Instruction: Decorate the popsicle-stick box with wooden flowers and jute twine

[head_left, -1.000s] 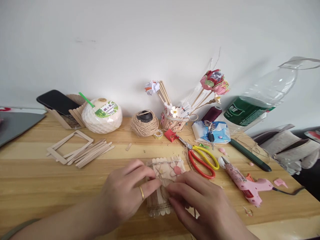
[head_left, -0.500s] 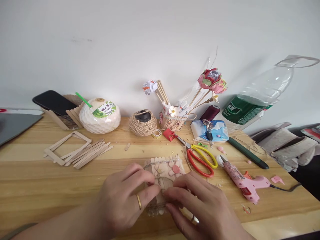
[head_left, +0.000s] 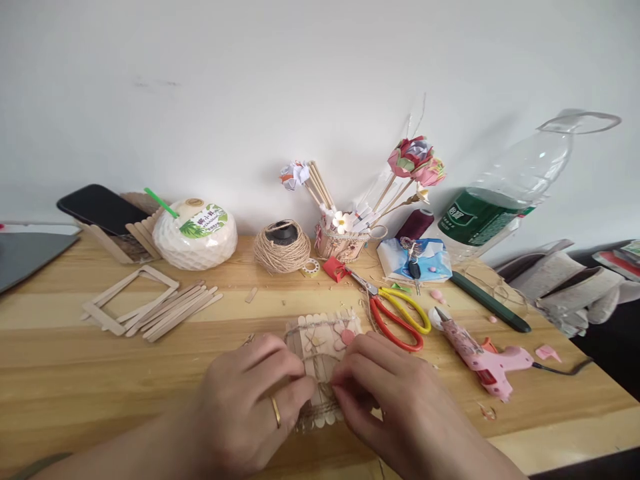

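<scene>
A panel of pale craft sticks [head_left: 320,333] lies near the table's front edge, with twine along its top and bottom and two flower shapes on it, one with a pink centre. Across its middle runs a thin curved piece of twine [head_left: 325,360]. My left hand [head_left: 260,400], with a gold ring, is at the panel's left side, its thumb and forefinger pinched at the twine. From the right, my right hand [head_left: 385,393] pinches the twine's other side with fingertips close together. The fingers cover part of the panel's middle.
Red-and-yellow scissors [head_left: 400,320] and a pink glue gun [head_left: 490,360] lie to the right. Behind are a twine ball [head_left: 283,247], a flower-filled pot [head_left: 343,241], a white coconut [head_left: 195,233] and a large bottle [head_left: 483,217]. Loose sticks [head_left: 180,310] lie left.
My right thumb has closed in toward its forefinger, and the right fingers are now bunched together at the twine. The whole view has shifted slightly, so the background things sit further left.
</scene>
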